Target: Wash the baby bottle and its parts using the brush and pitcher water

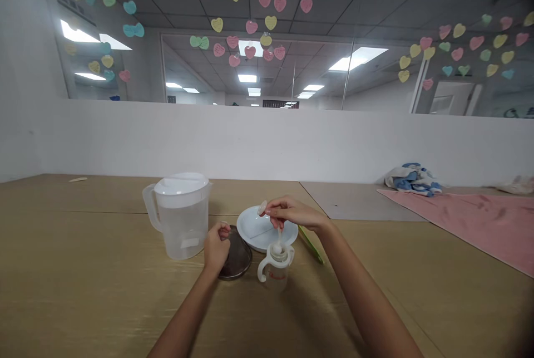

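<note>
My right hand (287, 211) is above a clear baby bottle (277, 271) with white handles, its fingers pinched round a small pale round piece (262, 208). A white spoon-like piece (278, 245) hangs below that hand and reaches into the bottle's open mouth; its upper end meets my fingers. My left hand (217, 246) is curled over the left edge of a dark round tray (237, 260); what it holds, if anything, is hidden. Behind the bottle lies a white plate (250, 227).
A lidded translucent pitcher (186, 224) stands left of my left hand. A green long object (312, 246) lies right of the plate. At the right are a pink cloth (471, 224) and a crumpled blue-white cloth (411, 180). A white wall (258, 143) rises behind the table.
</note>
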`<state>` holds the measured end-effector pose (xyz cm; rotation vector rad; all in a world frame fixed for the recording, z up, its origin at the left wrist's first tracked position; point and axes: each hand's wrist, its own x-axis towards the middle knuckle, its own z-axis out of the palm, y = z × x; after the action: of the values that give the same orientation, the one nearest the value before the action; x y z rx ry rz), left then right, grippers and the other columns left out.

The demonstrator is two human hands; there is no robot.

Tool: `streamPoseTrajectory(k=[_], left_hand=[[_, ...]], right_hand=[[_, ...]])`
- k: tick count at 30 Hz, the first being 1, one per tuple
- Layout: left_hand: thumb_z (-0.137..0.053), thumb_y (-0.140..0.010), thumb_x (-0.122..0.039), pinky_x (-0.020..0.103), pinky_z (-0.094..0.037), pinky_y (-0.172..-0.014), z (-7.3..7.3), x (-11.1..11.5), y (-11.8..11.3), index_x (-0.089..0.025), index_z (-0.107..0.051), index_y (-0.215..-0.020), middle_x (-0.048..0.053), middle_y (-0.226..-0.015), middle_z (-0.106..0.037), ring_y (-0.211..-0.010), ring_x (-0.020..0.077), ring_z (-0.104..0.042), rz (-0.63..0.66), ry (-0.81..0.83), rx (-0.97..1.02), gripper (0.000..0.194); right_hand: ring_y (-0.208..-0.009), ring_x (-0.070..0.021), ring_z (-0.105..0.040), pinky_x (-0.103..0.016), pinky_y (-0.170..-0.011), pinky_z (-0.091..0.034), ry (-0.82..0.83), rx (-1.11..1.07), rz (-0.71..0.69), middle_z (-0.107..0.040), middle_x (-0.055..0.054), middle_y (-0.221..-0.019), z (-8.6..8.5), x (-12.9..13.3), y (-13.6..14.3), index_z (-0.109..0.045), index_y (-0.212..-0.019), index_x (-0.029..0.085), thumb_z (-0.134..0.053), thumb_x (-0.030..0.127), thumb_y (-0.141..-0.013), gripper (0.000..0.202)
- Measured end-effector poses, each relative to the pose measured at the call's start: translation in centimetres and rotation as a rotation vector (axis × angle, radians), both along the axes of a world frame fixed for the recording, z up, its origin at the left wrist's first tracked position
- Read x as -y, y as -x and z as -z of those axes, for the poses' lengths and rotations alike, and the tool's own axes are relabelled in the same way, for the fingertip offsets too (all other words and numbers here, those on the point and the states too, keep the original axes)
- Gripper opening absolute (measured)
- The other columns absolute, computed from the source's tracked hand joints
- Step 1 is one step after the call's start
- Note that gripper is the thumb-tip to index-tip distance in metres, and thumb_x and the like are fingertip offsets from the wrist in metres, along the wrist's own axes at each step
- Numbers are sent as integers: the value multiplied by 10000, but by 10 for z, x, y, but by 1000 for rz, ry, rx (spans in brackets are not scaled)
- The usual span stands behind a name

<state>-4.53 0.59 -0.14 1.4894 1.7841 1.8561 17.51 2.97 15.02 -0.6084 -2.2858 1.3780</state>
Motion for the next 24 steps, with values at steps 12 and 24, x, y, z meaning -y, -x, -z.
streamPoseTrajectory(k=[12,24], left_hand=[[-436,-638,-131,306,-456,-761,-20,15,-12,-185,-580,-855,36,-851,-595,-809,177,-564,-82,-130,-37,266],[-417,-817,-164,304,-436,-837,-21,34,-35,-210,-596,-848,65,-948,-554,-896,169,-541,-14,-432,-487,188]], right_hand=[[-523,-96,-523,-178,-446,-376,-166,407,-74,-587,11,-616,7,-7,-11,-615,-754,146,-666,420,-648,298],[-751,-129,-547,-200,-597,-397,-457,362,99,-615,-24,-1001,9,3,4,-636,-1060,238,-685,488,-614,513]])
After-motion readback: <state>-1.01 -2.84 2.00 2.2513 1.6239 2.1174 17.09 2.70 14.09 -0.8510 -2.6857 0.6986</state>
